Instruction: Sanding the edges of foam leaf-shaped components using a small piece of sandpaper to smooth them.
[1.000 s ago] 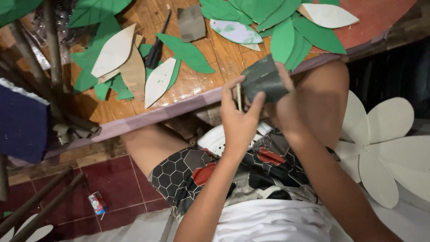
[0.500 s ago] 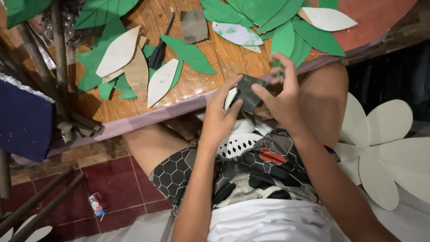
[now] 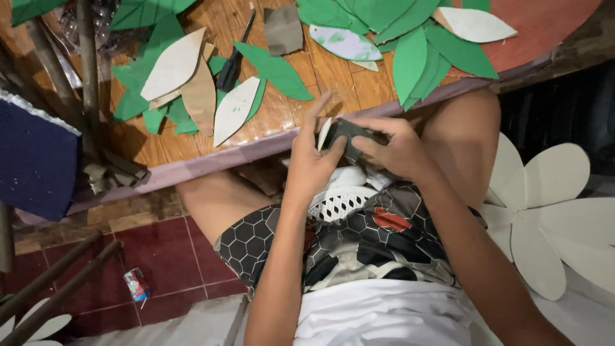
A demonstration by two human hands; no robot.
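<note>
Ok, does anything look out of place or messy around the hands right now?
One thing: a small crumpled wrapper lies on the red floor tiles, like litter. The leaf cutouts are scattered loosely across the wooden table. Both hands hold a dark piece.

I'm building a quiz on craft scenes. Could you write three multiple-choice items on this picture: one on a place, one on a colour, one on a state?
1. Where are the hands?
A. flat on the tabletop
B. over the lap, at the table edge
C. down on the floor

2. What colour are most leaf cut-outs on the table?
A. green
B. blue
C. yellow

3. How is the dark sheet held?
A. lying loose on the table
B. by one hand only
C. between both hands

Answers:
1 B: left hand and right hand meet above the patterned shorts, beside the table.
2 A: the leaf cut-outs are mostly green.
3 C: both hands' fingers grip the dark sheet.
</note>
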